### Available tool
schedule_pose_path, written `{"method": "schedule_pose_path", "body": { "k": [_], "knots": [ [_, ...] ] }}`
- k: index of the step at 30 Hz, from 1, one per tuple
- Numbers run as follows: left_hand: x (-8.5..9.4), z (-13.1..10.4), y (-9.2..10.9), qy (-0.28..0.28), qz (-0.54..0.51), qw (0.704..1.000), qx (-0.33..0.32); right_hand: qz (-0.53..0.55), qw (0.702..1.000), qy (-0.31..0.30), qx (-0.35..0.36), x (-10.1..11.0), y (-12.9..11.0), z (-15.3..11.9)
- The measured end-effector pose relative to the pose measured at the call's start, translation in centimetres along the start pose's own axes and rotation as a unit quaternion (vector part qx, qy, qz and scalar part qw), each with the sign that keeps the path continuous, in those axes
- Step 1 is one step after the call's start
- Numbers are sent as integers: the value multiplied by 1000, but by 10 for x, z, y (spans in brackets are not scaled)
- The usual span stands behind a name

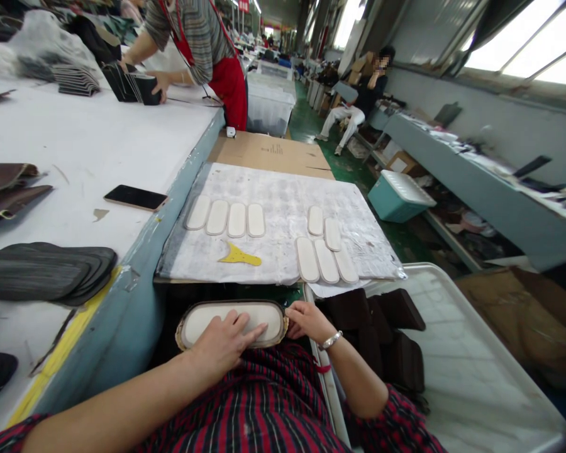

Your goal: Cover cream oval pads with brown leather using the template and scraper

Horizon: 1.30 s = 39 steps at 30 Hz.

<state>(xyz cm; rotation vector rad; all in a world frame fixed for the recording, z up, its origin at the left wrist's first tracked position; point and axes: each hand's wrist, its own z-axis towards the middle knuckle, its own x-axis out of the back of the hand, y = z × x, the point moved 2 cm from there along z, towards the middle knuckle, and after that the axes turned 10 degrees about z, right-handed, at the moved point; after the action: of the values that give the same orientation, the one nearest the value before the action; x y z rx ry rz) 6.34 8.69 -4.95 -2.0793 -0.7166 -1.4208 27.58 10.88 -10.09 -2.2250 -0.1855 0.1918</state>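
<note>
An oval piece (202,321) with a cream centre and a dark, brownish rim lies at my lap, below the edge of the white-covered board (283,189). My left hand (226,340) rests on its cream face with the fingers spread. At the right end of the oval, my right hand (306,319) pinches the rim between thumb and fingers. On the board are several cream oval pads (236,219) in a row at the left and more pads (306,259) at the right. A yellow tool (239,254) lies between the two groups.
A phone (136,197) and stacked dark pieces (42,270) lie on the left table (75,138). A person in a red apron (229,88) handles black pieces there. A white tray (471,352) with dark brown items (382,327) stands at my right. Another person (358,107) sits farther back.
</note>
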Motion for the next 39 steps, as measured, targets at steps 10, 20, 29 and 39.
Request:
{"method": "schedule_pose_path", "body": {
  "k": [10,20,29,39],
  "knots": [
    [-2,4,1,-2,3,1000,5,210,974,-80,-19,-2,40,4],
    [-2,4,5,-24,-16,999,-28,299,945,-129,-10,-4,54,11],
    [-10,-1,4,-27,-30,997,-68,316,936,-150,-24,-4,56,6],
    [-4,-2,4,-15,-16,997,-68,378,910,-172,-2,-11,70,2]
  ]
}}
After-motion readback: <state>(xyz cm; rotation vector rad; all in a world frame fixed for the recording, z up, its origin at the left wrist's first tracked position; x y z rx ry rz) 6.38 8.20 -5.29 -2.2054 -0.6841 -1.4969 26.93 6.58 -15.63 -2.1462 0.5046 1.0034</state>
